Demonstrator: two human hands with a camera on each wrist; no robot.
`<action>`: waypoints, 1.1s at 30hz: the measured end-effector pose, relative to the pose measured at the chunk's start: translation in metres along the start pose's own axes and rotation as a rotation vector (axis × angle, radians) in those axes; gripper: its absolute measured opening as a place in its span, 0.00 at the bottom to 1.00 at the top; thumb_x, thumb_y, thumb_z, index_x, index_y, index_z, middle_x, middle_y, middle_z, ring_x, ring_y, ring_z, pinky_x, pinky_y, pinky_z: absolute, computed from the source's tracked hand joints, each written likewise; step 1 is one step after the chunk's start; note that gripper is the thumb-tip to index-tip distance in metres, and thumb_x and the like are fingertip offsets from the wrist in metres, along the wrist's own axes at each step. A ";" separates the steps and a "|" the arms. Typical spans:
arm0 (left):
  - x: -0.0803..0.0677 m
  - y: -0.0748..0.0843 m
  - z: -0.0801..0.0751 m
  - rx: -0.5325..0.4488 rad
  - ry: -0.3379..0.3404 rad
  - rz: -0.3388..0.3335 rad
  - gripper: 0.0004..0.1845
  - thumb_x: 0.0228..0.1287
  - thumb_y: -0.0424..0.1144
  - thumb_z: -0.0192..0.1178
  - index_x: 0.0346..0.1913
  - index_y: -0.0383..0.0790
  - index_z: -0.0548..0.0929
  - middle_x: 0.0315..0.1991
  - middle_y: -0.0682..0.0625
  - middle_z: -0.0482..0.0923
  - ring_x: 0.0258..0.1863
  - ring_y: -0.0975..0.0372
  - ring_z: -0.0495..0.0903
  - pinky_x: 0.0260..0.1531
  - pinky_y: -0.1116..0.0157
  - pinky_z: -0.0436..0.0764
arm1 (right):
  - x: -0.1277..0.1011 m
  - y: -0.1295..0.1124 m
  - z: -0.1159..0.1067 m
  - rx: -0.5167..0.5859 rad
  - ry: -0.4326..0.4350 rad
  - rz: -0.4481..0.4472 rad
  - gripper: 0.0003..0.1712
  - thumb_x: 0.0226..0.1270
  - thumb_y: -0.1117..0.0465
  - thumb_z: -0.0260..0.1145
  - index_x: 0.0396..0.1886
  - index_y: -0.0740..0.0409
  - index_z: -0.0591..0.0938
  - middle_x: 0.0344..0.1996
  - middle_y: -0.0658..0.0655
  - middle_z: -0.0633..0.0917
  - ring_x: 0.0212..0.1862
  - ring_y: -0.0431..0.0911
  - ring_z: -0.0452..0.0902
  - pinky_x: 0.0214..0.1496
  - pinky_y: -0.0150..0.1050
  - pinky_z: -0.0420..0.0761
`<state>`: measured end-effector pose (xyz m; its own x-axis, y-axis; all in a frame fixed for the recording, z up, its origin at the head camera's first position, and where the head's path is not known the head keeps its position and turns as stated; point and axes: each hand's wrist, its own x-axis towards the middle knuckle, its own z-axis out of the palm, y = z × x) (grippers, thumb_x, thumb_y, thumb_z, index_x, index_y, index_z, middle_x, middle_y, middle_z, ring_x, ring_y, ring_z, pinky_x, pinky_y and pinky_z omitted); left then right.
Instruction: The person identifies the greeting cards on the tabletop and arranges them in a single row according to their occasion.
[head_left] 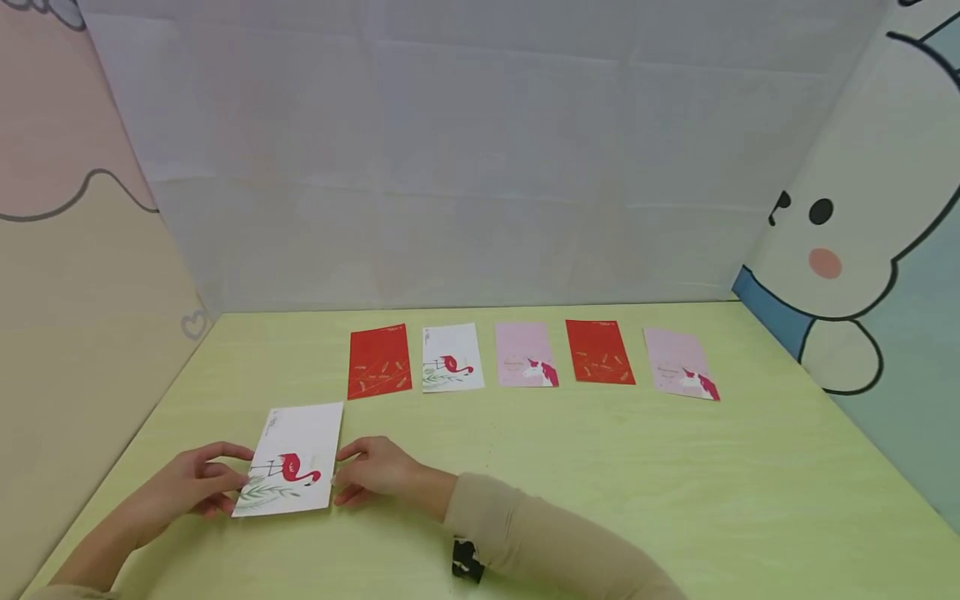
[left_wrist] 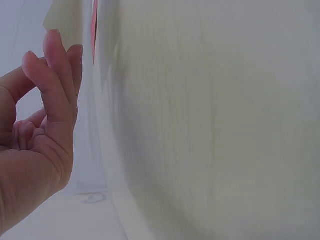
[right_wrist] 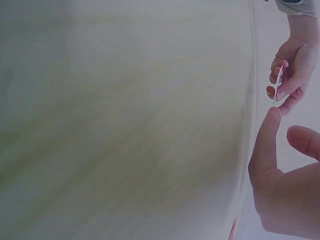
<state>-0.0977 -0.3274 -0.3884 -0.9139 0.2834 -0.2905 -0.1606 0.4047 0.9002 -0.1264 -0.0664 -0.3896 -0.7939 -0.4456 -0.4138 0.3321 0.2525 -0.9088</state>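
Note:
A white card with a red flamingo and green leaves [head_left: 296,454] is held tilted at the front left of the table in the head view. My left hand [head_left: 191,483] pinches its left edge between thumb and fingers. At its right edge is my right hand [head_left: 378,471]. The right wrist view shows the card [right_wrist: 279,80] nearly edge-on, gripped by the left hand [right_wrist: 297,70]. There, a fairly straight finger of the right hand [right_wrist: 285,190] touches the card's end, its thumb standing apart. The left wrist view shows the left hand [left_wrist: 45,110] beside the card [left_wrist: 65,22].
Along the back of the yellow-green table [head_left: 600,475] lie a red card [head_left: 379,360], a smaller-looking flamingo card [head_left: 452,358], a pink unicorn card [head_left: 525,354], another red card [head_left: 600,352] and another unicorn card [head_left: 681,363]. A black patterned piece [head_left: 467,560] shows under the right sleeve.

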 end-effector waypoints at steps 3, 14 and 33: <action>-0.002 -0.003 -0.005 0.004 -0.002 -0.003 0.20 0.59 0.36 0.56 0.50 0.28 0.66 0.30 0.44 0.79 0.24 0.53 0.77 0.22 0.66 0.76 | 0.003 0.000 0.006 0.024 -0.004 0.012 0.09 0.55 0.67 0.63 0.36 0.59 0.75 0.20 0.57 0.79 0.22 0.49 0.78 0.26 0.39 0.79; -0.002 -0.016 -0.015 0.045 -0.008 -0.013 0.25 0.60 0.36 0.55 0.52 0.19 0.64 0.29 0.46 0.78 0.23 0.59 0.76 0.22 0.67 0.77 | 0.007 -0.005 0.020 0.060 -0.022 0.054 0.08 0.55 0.66 0.63 0.35 0.62 0.76 0.21 0.56 0.79 0.23 0.49 0.78 0.28 0.41 0.79; -0.005 -0.016 -0.022 0.099 0.001 -0.058 0.29 0.58 0.38 0.57 0.54 0.17 0.61 0.28 0.47 0.76 0.22 0.59 0.76 0.22 0.66 0.77 | 0.011 -0.010 0.029 0.016 -0.059 0.101 0.07 0.56 0.64 0.63 0.33 0.60 0.75 0.22 0.56 0.78 0.22 0.48 0.77 0.29 0.42 0.79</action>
<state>-0.0991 -0.3543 -0.3941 -0.9047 0.2557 -0.3409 -0.1761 0.5042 0.8455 -0.1236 -0.0985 -0.3870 -0.7248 -0.4689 -0.5048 0.4172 0.2845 -0.8632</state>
